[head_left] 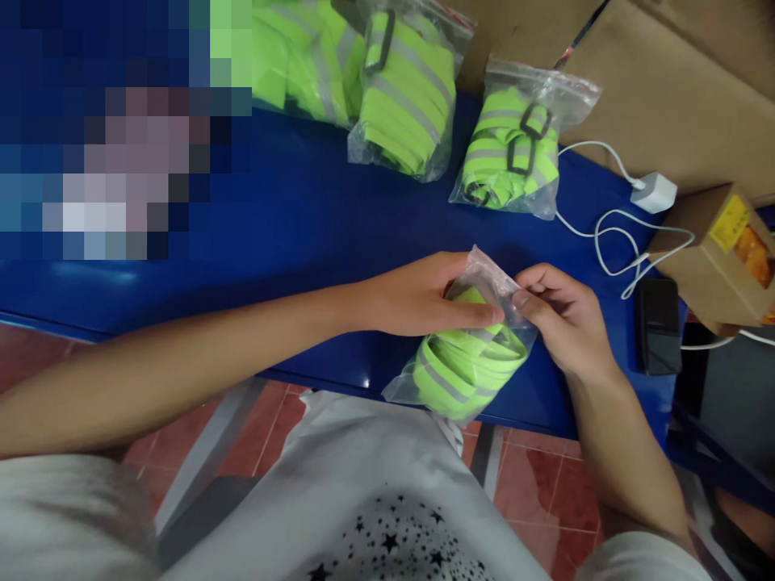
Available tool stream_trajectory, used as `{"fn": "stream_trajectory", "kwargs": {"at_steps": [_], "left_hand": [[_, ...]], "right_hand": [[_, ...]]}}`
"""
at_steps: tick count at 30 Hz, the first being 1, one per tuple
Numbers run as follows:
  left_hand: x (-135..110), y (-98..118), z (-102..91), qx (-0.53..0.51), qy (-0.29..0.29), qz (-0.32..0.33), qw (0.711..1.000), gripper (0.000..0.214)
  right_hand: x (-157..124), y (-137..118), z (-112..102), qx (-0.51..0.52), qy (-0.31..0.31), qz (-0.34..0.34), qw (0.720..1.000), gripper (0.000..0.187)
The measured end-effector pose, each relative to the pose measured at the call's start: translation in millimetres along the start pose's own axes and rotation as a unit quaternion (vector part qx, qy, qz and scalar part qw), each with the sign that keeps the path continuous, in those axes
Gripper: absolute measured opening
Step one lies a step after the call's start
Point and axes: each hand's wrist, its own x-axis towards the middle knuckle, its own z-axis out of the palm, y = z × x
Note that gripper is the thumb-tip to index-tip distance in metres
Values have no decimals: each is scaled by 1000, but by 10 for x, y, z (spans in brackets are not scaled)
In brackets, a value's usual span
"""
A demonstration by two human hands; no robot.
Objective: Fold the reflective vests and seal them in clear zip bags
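A clear zip bag (396, 389) with a rolled neon-yellow reflective strap (451, 367) inside lies at the front edge of the blue table. My left hand (427, 294) reaches across the bag's upper part, its thumb pressed on the plastic over the strap and its other fingers hidden behind. At the bag's top right corner my right hand (560, 315) pinches the seal edge between thumb and forefinger. The bag is tilted, with its sealing edge toward the far side.
More bagged neon straps stand at the back: one bag (408, 101) near the middle, another (508, 149) to its right. A white charger (654, 192) with cable, a black phone (659, 327) and a cardboard box (708, 250) occupy the right of the blue table (272, 202). The upper left is pixelated.
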Motion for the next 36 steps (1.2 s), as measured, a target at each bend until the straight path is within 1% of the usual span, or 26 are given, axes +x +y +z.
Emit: {"fn": "stream_trajectory", "kwargs": {"at_steps": [4, 9, 12, 14, 16, 18, 20, 22, 25, 29, 31, 33, 36], "left_hand": [[-5, -2, 6, -10, 1, -15, 1000, 24], [2, 15, 28, -44, 6, -9, 999, 22], [7, 23, 41, -60, 7, -4, 998, 20], [7, 15, 44, -57, 8, 5, 998, 21], [8, -4, 41, -35, 26, 9, 999, 26], [10, -25, 31, 5, 68, 15, 998, 30], [11, -39, 19, 47, 107, 27, 993, 30], [10, -42, 13, 71, 126, 44, 988, 28], [-2, -34, 20, 81, 127, 56, 987, 30], [-23, -26, 35, 89, 121, 73, 986, 30], [-29, -28, 35, 98, 116, 79, 985, 28], [-32, -33, 32, 112, 110, 81, 984, 28], [-33, -37, 26, 133, 106, 82, 982, 29]], "right_hand": [[10, -2, 13, -6, 2, 4, 1000, 12], [19, -13, 24, -3, -3, 0, 1000, 12], [5, -23, 35, -11, -9, -13, 1000, 11], [-14, -25, 42, -20, -3, -29, 999, 11], [-33, -23, 43, -28, 8, -43, 999, 12], [-43, -20, 38, -36, 14, -47, 998, 13], [-42, -18, 33, -42, 11, -46, 998, 15], [-38, -15, 32, -43, -2, -44, 998, 16], [-41, -6, 41, -50, -14, -58, 997, 13], [-69, 6, 60, -92, 27, -123, 988, 7], [-81, 11, 67, -103, 35, -147, 983, 4], [-88, 17, 71, -101, 34, -156, 982, 3], [-92, 26, 71, -81, 28, -148, 985, 3]]}}
